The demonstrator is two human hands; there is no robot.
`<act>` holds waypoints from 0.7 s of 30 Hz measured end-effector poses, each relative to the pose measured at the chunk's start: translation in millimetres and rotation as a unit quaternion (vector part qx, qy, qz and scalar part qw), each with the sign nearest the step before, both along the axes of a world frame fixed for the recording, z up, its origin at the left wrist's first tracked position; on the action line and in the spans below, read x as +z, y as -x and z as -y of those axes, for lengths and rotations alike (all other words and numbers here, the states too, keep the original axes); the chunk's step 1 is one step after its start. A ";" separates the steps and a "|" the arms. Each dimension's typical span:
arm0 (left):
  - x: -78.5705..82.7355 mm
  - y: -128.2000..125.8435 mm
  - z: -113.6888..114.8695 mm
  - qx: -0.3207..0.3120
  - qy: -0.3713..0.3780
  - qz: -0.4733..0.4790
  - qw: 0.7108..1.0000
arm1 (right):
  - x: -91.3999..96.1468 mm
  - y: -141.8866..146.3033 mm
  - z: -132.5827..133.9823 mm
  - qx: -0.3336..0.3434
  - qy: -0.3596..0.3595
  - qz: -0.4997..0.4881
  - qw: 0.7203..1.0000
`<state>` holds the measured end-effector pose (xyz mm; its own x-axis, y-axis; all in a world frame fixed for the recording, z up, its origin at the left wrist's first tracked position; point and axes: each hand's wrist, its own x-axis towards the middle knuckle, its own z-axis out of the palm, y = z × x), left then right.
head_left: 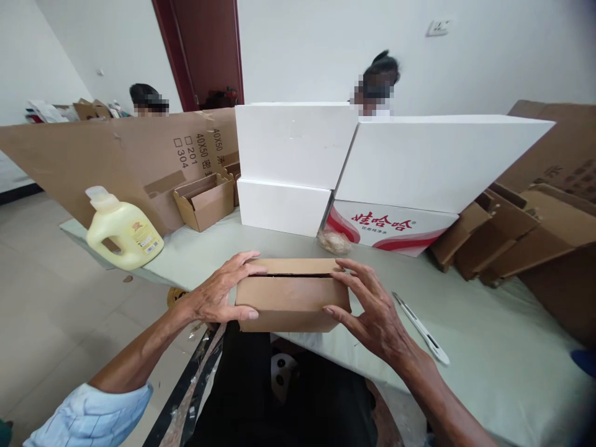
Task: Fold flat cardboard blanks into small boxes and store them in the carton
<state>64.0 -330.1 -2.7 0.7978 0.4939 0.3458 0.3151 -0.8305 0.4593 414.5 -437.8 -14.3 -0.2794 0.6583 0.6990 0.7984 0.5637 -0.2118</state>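
Observation:
A small brown cardboard box (pixel 288 298) lies at the table's near edge, its top flaps folded in with a narrow dark gap between them. My left hand (pixel 228 288) grips its left end, thumb on the near face and fingers over the top. On the right end, my right hand (pixel 367 304) holds it the same way, fingertips near the gap. To the right of that hand a white utility knife (pixel 421 329) rests on the table. Whatever is inside the box is hidden.
Stacked white boxes (pixel 293 149) and a red-and-white printed carton (pixel 391 226) stand ahead. A yellow detergent jug (pixel 123 230) and an open cardboard box (pixel 205 202) are at left. Flattened cartons (pixel 503 236) lean at right. Two people sit beyond the boxes.

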 end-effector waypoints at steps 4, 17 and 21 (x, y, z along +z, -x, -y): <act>16.6 1.0 -6.5 0.007 0.017 0.000 1.000 | 7.9 4.6 4.9 0.014 -0.041 0.004 0.999; 34.1 -14.6 -16.5 -0.022 -0.026 0.062 0.997 | 23.5 13.6 18.6 0.125 0.018 0.010 0.992; 21.2 -21.0 -24.7 0.022 -0.107 0.114 0.987 | 26.2 16.0 27.1 0.144 0.076 0.016 0.986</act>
